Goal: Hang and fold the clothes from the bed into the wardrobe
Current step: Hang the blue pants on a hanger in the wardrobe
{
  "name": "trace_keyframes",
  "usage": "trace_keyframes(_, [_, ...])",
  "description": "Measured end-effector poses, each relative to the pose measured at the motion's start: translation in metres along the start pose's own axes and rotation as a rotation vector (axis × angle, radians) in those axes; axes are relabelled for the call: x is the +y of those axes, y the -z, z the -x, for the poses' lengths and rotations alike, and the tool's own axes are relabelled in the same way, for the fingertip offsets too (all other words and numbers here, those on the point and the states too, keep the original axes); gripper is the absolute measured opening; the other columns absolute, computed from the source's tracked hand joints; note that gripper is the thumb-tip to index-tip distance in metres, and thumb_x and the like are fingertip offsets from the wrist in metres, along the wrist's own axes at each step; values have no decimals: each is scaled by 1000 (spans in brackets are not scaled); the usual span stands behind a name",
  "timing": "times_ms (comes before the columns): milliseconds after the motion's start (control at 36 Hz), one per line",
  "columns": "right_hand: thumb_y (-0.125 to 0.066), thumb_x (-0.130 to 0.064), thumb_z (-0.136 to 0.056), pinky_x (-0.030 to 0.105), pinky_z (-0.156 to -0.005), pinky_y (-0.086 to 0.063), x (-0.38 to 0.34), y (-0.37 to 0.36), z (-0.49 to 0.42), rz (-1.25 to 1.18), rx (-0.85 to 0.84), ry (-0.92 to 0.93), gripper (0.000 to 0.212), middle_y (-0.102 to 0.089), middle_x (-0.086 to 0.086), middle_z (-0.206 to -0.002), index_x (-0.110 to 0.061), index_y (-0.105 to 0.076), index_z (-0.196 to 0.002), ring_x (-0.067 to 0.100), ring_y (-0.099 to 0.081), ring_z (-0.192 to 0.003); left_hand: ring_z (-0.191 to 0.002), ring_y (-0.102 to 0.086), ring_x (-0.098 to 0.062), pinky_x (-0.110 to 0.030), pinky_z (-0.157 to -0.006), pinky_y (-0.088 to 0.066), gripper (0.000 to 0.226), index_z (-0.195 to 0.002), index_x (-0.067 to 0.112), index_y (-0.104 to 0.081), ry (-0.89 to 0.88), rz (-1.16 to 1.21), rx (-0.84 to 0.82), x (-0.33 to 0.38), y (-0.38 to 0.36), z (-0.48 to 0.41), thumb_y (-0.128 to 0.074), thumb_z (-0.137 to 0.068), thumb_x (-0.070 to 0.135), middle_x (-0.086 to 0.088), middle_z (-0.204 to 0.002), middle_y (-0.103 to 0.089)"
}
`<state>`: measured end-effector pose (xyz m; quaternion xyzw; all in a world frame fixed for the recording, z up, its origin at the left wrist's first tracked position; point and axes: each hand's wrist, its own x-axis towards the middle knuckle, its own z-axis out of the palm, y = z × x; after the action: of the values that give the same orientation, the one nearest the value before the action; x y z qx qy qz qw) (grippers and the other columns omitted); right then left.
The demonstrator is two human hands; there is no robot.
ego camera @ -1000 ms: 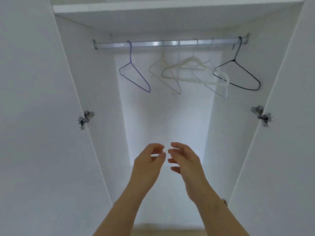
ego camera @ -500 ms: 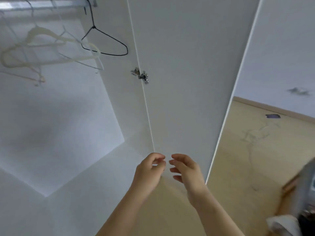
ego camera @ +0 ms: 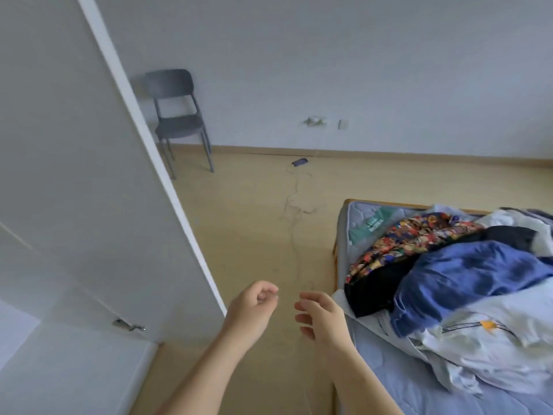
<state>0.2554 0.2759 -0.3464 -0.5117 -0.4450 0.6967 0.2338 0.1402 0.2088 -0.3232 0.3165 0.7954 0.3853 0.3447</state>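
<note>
- Both hands bare and holding nothing: left hand (ego camera: 253, 307) with fingers loosely curled, right hand (ego camera: 321, 314) with fingers loose and a little apart, both low in the middle of the view, near 6 o'clock.
- Clothes for the job heaped on the bed with the pale blue quilted mattress (ego camera: 398, 381) at 4 o'clock: a bright patterned shirt of many colours (ego camera: 419, 232), a black garment (ego camera: 374, 289) just under it, a crumpled blue cloth piece (ego camera: 466, 274) on top, a white shirt with a small orange mark (ego camera: 490, 342) nearest.
- Could pull the whole heap down to the tan floor (ego camera: 254, 223) by grabbing one piece, since all lie tangled and on top of each other.
- Could trip on the thin pale cable (ego camera: 294, 205) trailing over the floor at 12 o'clock, between hands and wall, hard to spot against the tan.
- Could bump the open white wardrobe door (ego camera: 98, 187) at 9 o'clock on turning back with arms full.
- Could drag a long sleeve on the floor and tread on it.
- Wardrobe inside out of view; only the door and a small metal hinge (ego camera: 128, 324) showing.
- Right edge of the bed and heap cut off; number of clothes not clear.
- Small dark thing (ego camera: 299, 162) on the floor at the cable's far end, maybe a phone, too small to tell.
- Grey plastic chair (ego camera: 179, 115) at 11 o'clock partly hidden by the door.
</note>
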Motion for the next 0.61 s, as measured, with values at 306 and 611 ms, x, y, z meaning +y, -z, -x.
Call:
trace_keyframes(306, [-48, -1, -91, 20, -51, -38, -22, 114, -71, -127, 237, -36, 20, -61, 3, -74, -15, -61, -86, 13, -51, -59, -81, -57, -13, -23, -66, -41, 16, -84, 33, -57, -56, -141, -217, 71, -108, -81, -52, -91, 19, 1, -91, -64])
trace_keyframes(611, [-50, 0, -88, 22, -54, -36, -13, 179, -115, -317, 482, -119, 17, -59, 5, -75, -11, -63, -92, 16, -48, -59, -65, -45, -1, -4, -48, -36, 9, -93, 16, -54, -155, -284, -497, 111, -185, -151, -48, -94, 9, 5, -77, -52])
